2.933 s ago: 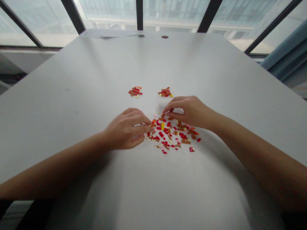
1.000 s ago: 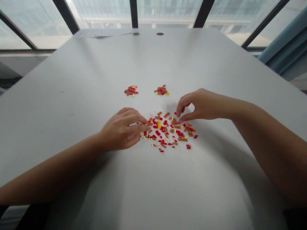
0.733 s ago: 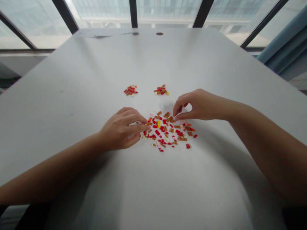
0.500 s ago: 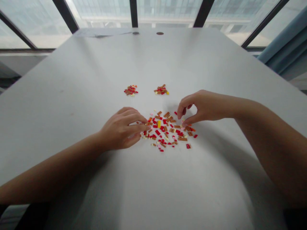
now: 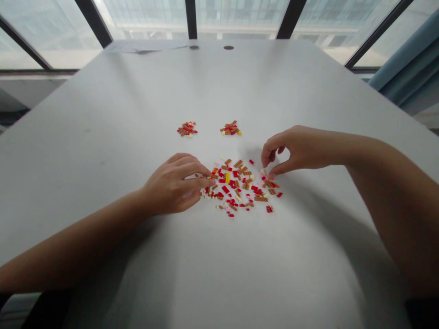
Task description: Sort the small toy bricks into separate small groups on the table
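Note:
Small toy building bricks (image 5: 225,189) in red, brown, cream, pink and orange lie scattered in a loose patch on the white table. A yellow brick (image 5: 227,177) stands out near its middle. My left hand (image 5: 178,183) rests at the left edge of this patch, fingers stretched out and their tips among the bricks, partly covering some. At the upper right edge is my right hand (image 5: 284,151), its thumb and curled fingers apart, tips just by some pink and red pieces. No brick can be seen held in either hand.
Farther off on the table (image 5: 219,256) sit two small heaps: a left heap (image 5: 187,129) of tiny pieces and a right heap (image 5: 231,128) of larger brown and red ones. Two round holes mark the far edge, before the windows. A blue curtain (image 5: 408,68) hangs at right.
My right hand has shifted slightly to the right, away from the patch's middle, uncovering a red brick and some pink pieces. My left hand has stayed in place.

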`<state>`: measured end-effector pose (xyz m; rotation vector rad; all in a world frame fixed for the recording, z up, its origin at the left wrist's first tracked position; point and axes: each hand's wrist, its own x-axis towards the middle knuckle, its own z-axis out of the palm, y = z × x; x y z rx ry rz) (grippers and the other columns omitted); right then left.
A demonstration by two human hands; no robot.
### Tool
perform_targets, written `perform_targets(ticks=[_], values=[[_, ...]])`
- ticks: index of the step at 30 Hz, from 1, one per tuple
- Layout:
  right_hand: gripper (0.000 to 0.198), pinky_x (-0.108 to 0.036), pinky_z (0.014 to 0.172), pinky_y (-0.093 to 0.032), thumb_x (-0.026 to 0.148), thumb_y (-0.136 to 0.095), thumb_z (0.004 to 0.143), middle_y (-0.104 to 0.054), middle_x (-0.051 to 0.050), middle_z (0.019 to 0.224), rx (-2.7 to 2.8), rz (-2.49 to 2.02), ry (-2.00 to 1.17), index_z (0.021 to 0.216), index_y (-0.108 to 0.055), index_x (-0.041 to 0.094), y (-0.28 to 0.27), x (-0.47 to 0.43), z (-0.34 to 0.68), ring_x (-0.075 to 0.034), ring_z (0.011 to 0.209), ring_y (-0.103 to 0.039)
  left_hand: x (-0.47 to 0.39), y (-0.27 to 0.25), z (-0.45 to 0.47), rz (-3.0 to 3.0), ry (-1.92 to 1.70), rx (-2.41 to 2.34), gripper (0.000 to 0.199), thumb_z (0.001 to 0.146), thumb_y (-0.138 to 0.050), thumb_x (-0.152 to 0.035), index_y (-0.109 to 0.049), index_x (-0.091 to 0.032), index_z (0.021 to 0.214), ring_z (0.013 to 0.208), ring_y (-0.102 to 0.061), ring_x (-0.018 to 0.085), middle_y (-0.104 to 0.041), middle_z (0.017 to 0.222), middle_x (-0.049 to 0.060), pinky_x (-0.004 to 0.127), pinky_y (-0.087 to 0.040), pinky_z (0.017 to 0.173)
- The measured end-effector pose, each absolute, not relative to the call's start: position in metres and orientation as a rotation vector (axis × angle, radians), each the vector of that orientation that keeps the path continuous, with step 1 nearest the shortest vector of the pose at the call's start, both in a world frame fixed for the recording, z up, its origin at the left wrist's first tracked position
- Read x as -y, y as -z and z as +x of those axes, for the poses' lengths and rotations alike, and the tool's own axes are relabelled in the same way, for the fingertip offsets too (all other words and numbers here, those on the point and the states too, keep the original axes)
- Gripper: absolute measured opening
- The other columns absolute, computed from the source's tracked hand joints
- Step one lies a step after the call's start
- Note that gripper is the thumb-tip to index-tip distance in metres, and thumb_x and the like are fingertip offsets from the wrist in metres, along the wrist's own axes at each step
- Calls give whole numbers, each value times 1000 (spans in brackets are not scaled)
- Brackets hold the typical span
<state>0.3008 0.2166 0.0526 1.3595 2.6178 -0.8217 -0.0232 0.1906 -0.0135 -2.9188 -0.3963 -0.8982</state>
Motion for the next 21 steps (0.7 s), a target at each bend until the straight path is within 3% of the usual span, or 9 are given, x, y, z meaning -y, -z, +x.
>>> perform_targets(ticks=[21], values=[[26, -34, 71, -48, 51, -69, 76, -77, 0, 82, -2601, 1363, 757, 81, -76, 27, -49, -220, 304, -21, 74, -68, -190, 13, -23, -2911, 907, 400, 27, 90, -59, -10, -65, -24, 111, 93, -71, 17, -76, 102, 4, 36, -55, 91]])
